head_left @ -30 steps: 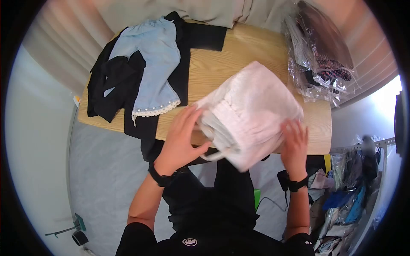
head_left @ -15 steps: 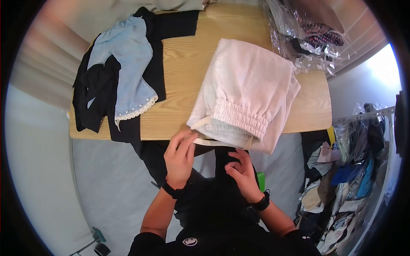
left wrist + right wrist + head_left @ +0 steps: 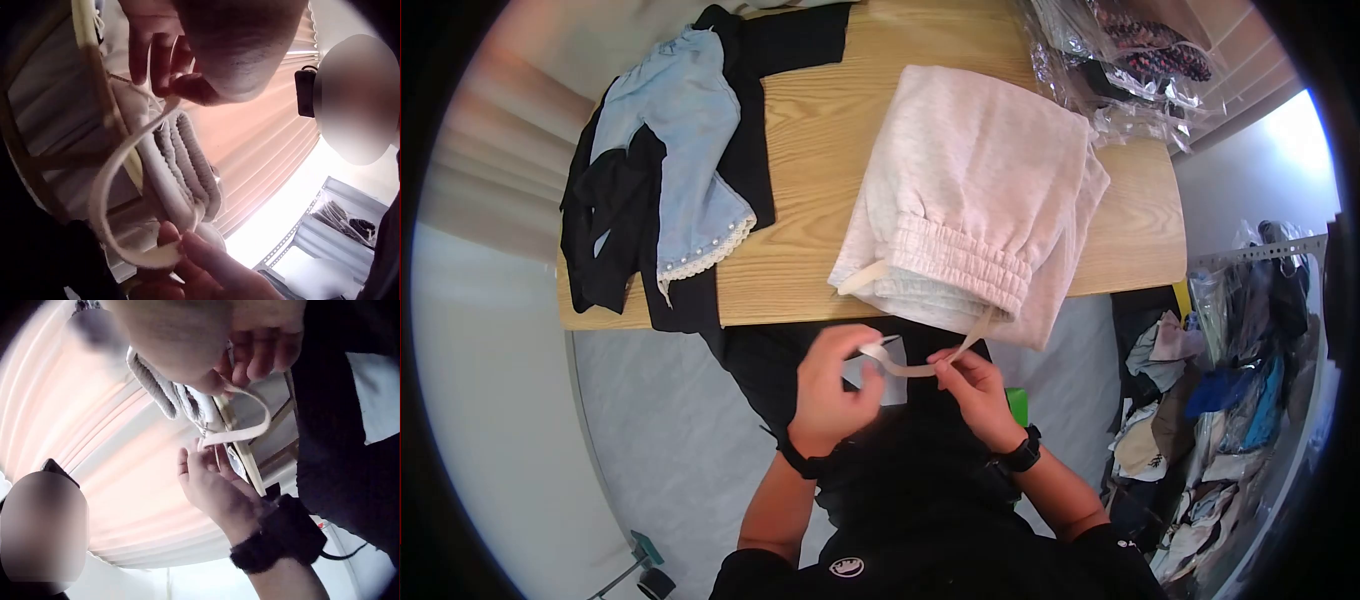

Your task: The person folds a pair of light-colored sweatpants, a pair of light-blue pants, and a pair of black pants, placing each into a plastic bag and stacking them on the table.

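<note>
Cream cotton tape, the drawstring of the folded pale sweatpants, hangs off the worktop's near edge and is stretched between both hands in front of the person's dark shirt. The left hand pinches one end of it, fingers curled round the tape, just below the near edge of the wooden worktop. The right hand pinches the same tape a little further along, thumb and forefinger closed on it; from there the tape climbs up and away to the elastic waistband, which lies along the near edge toward the right-hand corner.

The drawstring's long axis runs roughly left to right between the two hands, sagging in a shallow loop, as the left wrist view shows. The right wrist view shows the same loop hanging under the right hand with the left hand below it. The right hand is the nearer of the two to the waistband; the left holds the free end, away from the garment. A small pale tag or card shows behind the left hand's fingers, though what it is cannot be told.

At the worktop's far left corner lie a light blue garment with lace trim and black clothes. Clear plastic bags sit at the far right corner.
</note>
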### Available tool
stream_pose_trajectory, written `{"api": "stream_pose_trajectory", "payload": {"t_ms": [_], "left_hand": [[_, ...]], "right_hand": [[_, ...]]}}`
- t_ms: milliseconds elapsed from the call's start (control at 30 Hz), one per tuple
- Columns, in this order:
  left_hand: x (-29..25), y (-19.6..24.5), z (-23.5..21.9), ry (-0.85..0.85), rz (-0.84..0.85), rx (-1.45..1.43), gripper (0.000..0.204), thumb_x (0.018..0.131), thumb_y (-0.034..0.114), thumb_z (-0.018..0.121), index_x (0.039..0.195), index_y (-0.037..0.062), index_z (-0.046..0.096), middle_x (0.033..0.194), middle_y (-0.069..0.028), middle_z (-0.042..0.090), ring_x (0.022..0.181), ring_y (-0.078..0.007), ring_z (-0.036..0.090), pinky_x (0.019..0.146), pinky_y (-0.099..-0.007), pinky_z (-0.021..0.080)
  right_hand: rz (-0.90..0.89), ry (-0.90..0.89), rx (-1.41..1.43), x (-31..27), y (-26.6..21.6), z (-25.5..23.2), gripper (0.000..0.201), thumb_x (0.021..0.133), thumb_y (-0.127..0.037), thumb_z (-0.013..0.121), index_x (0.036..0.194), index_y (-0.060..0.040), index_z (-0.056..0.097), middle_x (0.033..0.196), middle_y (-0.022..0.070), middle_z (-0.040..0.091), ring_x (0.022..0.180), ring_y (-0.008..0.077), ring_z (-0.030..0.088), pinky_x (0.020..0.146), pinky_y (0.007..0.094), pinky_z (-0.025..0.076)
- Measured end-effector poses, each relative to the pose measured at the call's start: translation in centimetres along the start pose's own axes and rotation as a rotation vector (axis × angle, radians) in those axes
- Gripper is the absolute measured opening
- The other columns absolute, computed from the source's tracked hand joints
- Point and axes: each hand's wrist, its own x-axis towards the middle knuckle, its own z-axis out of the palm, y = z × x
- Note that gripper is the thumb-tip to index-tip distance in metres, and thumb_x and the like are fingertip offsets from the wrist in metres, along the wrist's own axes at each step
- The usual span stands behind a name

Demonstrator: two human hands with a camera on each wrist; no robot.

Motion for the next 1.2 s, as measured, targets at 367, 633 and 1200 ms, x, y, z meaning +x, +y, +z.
{"api": "stream_pose_trajectory", "payload": {"t_ms": [367,633,1200], "left_hand": [[6.2,2.3,0.3,0.032,0.358,0.194,0.035,0.068,-0.006,0.063,0.102,0.0012,0.058,0.098,-0.0115,0.06,0.089,-0.0307,0.058,0.083,-0.0386,0.047],[9.7,1.6,0.7,-0.223,0.456,0.322,0.045,0.067,-0.006,0.06,0.111,0.0029,0.057,0.114,-0.012,0.055,0.108,-0.033,0.051,0.094,-0.0433,0.042],[13.1,3.4,0.9,-0.18,0.368,0.073,0.045,0.076,-0.003,0.068,0.116,0.0009,0.047,0.103,-0.0131,0.066,0.097,-0.024,0.064,0.084,-0.0309,0.051]], "right_hand": [[-0.345,0.02,-0.04,-2.8,-3.7,1.8,0.015,0.092,-0.005,0.053,0.104,0.0018,0.056,0.094,0.0032,0.055,0.078,0.0073,0.054,0.07,0.0219,0.045],[-0.61,0.313,0.232,-2.1,-5.9,1.5,0.027,0.086,0.006,0.055,0.098,-0.0054,0.034,0.092,0.0086,0.056,0.072,0.0138,0.061,0.067,0.0254,0.05],[-0.962,0.115,-0.86,-0.7,-8.1,2.8,0.056,0.073,0.004,0.061,0.126,0.0059,0.045,0.121,0.0205,0.051,0.11,0.0355,0.052,0.093,0.0393,0.042]]}}
